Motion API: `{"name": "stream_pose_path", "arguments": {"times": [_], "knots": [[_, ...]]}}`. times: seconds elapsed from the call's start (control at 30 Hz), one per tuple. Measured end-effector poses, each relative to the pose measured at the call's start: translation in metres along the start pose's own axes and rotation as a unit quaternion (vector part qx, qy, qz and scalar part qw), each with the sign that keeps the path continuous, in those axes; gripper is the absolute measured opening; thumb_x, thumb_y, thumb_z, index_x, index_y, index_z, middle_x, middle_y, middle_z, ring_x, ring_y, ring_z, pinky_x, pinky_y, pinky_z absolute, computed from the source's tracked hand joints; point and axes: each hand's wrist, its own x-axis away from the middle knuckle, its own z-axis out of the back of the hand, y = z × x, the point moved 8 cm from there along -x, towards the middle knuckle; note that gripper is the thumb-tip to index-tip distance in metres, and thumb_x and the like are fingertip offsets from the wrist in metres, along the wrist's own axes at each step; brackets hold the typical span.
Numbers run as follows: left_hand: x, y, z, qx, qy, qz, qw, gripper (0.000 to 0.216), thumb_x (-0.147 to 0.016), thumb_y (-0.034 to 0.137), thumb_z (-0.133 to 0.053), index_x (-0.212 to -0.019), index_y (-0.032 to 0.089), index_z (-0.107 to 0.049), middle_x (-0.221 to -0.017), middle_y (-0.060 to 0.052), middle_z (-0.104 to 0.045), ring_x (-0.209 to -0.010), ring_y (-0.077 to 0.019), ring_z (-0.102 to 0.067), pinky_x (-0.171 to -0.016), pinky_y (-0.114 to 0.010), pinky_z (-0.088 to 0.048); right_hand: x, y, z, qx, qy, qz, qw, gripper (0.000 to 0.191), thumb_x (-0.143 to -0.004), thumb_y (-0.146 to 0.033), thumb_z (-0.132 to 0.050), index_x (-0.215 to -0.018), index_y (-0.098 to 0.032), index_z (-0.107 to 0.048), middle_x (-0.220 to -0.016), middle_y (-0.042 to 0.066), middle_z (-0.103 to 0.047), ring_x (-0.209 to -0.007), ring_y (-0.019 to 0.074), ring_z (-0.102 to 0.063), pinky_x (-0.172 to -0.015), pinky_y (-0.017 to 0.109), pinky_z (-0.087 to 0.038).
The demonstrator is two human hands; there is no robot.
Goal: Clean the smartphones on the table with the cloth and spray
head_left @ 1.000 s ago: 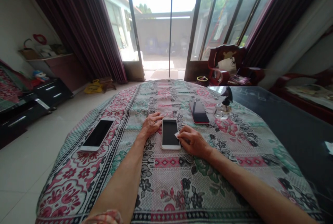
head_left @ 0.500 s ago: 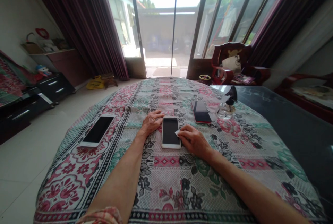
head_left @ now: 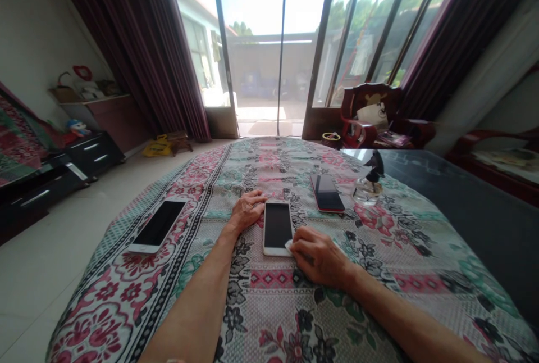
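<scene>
A white-framed smartphone [head_left: 278, 227] with a dark screen lies face up in the middle of the patterned tablecloth [head_left: 269, 309]. My left hand [head_left: 248, 210] rests flat beside its upper left edge, fingers stretched out and tips at the frame. At the lower right corner of that phone, my right hand [head_left: 318, 256] pinches a small white piece of tissue [head_left: 288, 245] against it. Most of the tissue is hidden by the fingers. Another white phone [head_left: 159, 227] lies left of my left arm. A phone with a red edge [head_left: 327, 193] lies beyond my right hand.
A clear spray bottle [head_left: 368, 189] with a black head stands at the right of the table. Beside the table is a dark glossy surface [head_left: 450, 205]. Farther off are a wooden chair [head_left: 357, 101], glass doors and a yellow bag [head_left: 159, 146] on the floor.
My right hand has slid with the tissue down the phone's right edge to its lower corner. My left hand stays at the upper left edge. The camera has tilted up slightly.
</scene>
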Motion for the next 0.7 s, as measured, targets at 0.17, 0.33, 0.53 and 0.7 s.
{"name": "stream_pose_path", "arguments": {"times": [0.17,0.33,0.53,0.7], "knots": [[0.000,0.001,0.000,0.005,-0.002,0.003,1.000,0.026,-0.078,0.018,-0.060,-0.099,0.024,-0.075,-0.123,-0.004,-0.064,-0.117,-0.0223,-0.057,-0.106,-0.031,-0.041,-0.001,0.005,0.000,-0.006,0.014,-0.017,1.000,0.018,-0.090,-0.018,-0.048,-0.086,-0.020,-0.065,-0.086,0.007,-0.058,-0.080,0.0163,-0.056,-0.073,0.031,-0.049],[-0.001,0.000,-0.001,0.002,-0.002,0.003,1.000,0.028,-0.079,0.018,-0.059,-0.100,0.023,-0.075,-0.124,-0.005,-0.064,-0.116,-0.0219,-0.057,-0.106,-0.032,-0.041,-0.006,0.025,-0.002,-0.006,0.065,-0.080,0.995,0.017,-0.091,-0.021,-0.050,-0.090,-0.020,-0.067,-0.089,0.007,-0.059,-0.081,0.0164,-0.057,-0.072,0.031,-0.050],[-0.002,0.001,-0.001,-0.005,0.000,-0.007,1.000,0.028,-0.078,0.017,-0.059,-0.100,0.024,-0.075,-0.123,-0.005,-0.064,-0.116,-0.0209,-0.058,-0.105,-0.030,-0.042,-0.016,0.042,0.000,0.011,0.109,-0.113,0.987,0.016,-0.090,-0.021,-0.052,-0.091,-0.021,-0.068,-0.088,0.006,-0.059,-0.082,0.0172,-0.058,-0.075,0.032,-0.051],[-0.001,0.000,-0.001,0.000,0.004,-0.004,1.000,0.027,-0.078,0.018,-0.060,-0.100,0.024,-0.075,-0.123,-0.004,-0.064,-0.115,-0.0209,-0.059,-0.105,-0.030,-0.042,-0.015,0.041,0.003,0.008,0.109,-0.102,0.989,0.015,-0.089,-0.020,-0.052,-0.090,-0.021,-0.067,-0.087,0.005,-0.058,-0.079,0.0164,-0.058,-0.072,0.031,-0.051]]}}
